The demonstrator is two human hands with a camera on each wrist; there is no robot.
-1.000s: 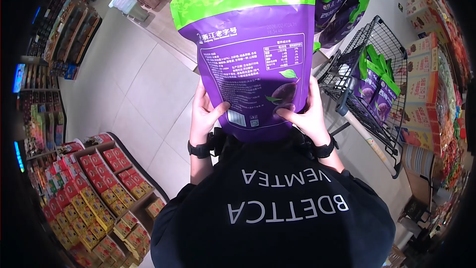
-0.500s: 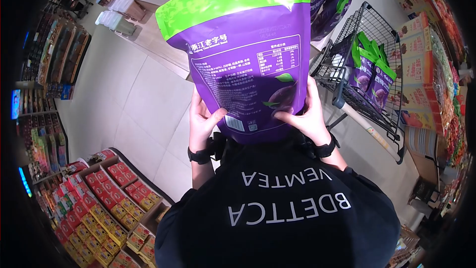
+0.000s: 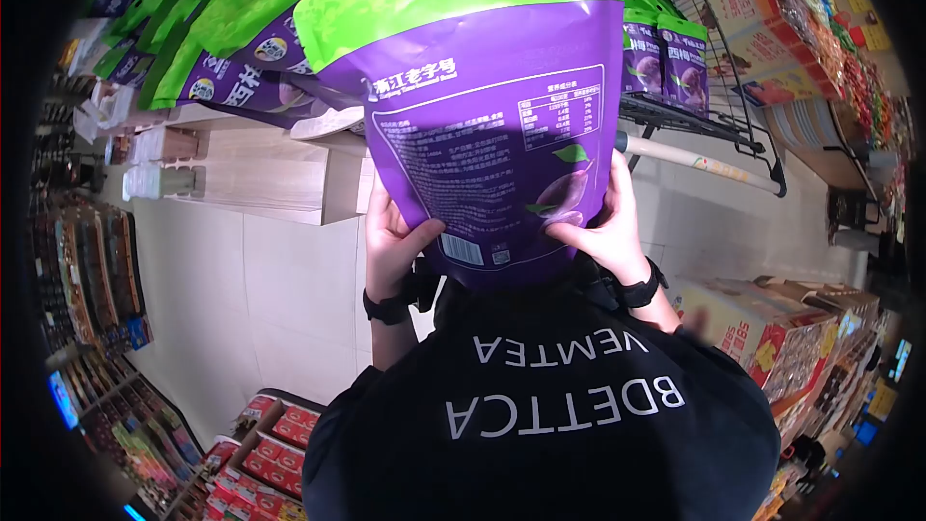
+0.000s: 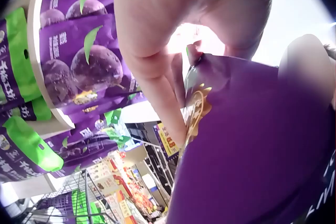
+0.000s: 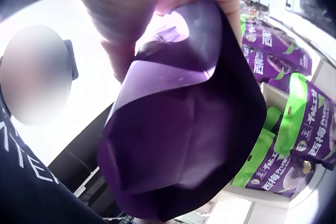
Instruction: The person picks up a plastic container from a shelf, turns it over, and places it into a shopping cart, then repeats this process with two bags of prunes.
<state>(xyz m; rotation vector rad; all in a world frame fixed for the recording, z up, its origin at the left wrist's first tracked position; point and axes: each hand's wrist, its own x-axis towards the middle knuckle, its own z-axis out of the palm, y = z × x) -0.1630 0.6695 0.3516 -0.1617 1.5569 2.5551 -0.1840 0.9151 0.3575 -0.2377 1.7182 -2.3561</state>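
A large purple bag of prunes [image 3: 473, 77] with a bright green top band is held up in front of the chest, its printed back towards the head camera. My left hand [image 3: 391, 236] grips its lower left side, thumb on the printed face near the barcode. On the opposite side my right hand [image 3: 610, 232] pinches the lower edge, thumb over the pictured plum. From the left wrist, the fingers [image 4: 157, 87] lie behind the bag [image 4: 252, 145]. The right wrist view shows the folded bottom of the bag [image 5: 173, 134] under the right hand [image 5: 152, 3].
More prune bags [image 3: 231, 48] stand on a pale wooden display [image 3: 260, 174] at the far left. A black wire shopping cart [image 3: 714, 125] with similar bags stands at the right. Shelves and red boxes [image 3: 280, 453] line the lower left; cartons [image 3: 772, 338] stand at lower right.
The view has turned, bringing the prune display into the upper left and shifting the cart up and left. Both hands keep the same hold on the bag.
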